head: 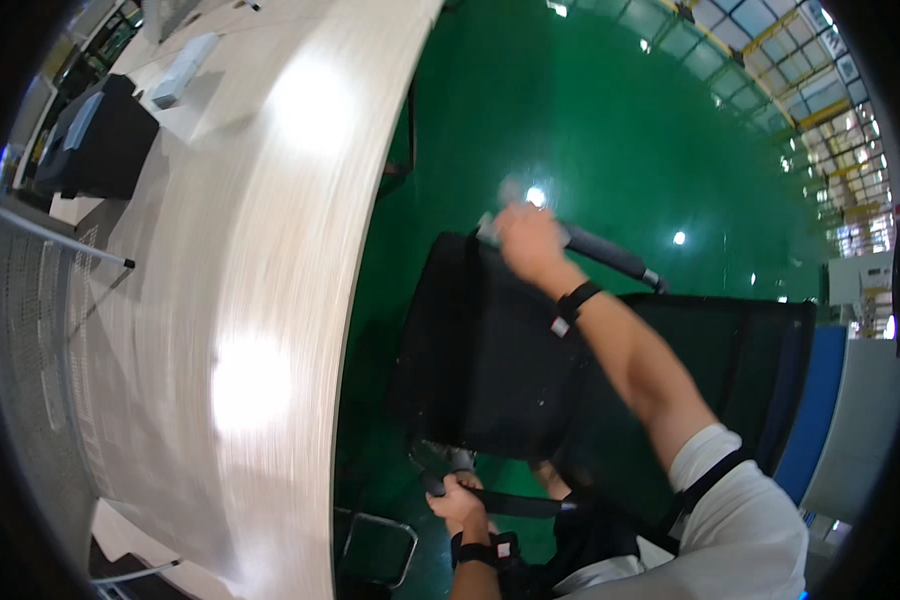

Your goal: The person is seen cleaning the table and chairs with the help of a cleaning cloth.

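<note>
A black office chair stands before me, its dark seat (487, 345) beside the table and its mesh backrest (720, 360) to the right. My left hand (459, 501) is closed around the front end of the near padded armrest (521, 504). Stretched across the seat, my right hand (531, 236) is at the front end of the far armrest (607, 251); it is blurred, but its fingers look curled around it. Both wrists wear black bands, and a small white tag shows at each.
A long wood-grain table (292, 247) fills the left side, its edge close to the seat. On it stand a black box (105, 142), a pale oblong box (185, 71) and a perforated grey panel (37, 322). A blue-and-grey partition (814, 412) rises behind the backrest. The floor (592, 112) is glossy green.
</note>
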Motion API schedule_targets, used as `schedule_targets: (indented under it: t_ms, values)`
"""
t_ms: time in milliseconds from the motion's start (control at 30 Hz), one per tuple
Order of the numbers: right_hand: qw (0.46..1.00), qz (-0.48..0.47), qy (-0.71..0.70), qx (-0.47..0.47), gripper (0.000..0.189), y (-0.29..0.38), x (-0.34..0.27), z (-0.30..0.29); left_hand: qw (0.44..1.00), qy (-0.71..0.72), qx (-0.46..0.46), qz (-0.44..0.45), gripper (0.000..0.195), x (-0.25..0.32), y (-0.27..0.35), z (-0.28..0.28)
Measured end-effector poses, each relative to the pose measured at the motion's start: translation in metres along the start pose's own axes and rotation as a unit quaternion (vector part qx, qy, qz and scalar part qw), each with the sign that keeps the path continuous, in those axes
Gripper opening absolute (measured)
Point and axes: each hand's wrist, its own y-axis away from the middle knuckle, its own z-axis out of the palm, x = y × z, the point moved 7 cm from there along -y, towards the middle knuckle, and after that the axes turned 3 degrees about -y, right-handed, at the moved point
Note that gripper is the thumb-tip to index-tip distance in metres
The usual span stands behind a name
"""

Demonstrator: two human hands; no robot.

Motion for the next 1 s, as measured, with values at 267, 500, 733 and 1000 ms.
schedule_targets:
  t_ms: [267,500,733,1000]
  values:
    - [0.843,-0.169,-0.384,-0.337,0.035,0.158,-0.093,-0.108,0.944,-0.295,0.011,0.148,0.047,-0.002,-0.029,0.000]
    - [0.840,0.151,-0.461,-0.243,0.027,0.250,0.080,-0.254,0.976,-0.197,-0.089,0.027,0.054,-0.003,-0.112,-0.020]
    - [0.299,0.231,-0.926,-0.005,0.023,0.381,0.181,-0.237,0.954,-0.229,-0.159,0.106,0.026,-0.001,-0.218,-0.085]
    - [0.050,0.191,-0.969,0.152,0.026,0.566,0.225,-0.132,0.522,-0.659,-0.012,0.541,0.015,-0.086,-0.153,-0.169]
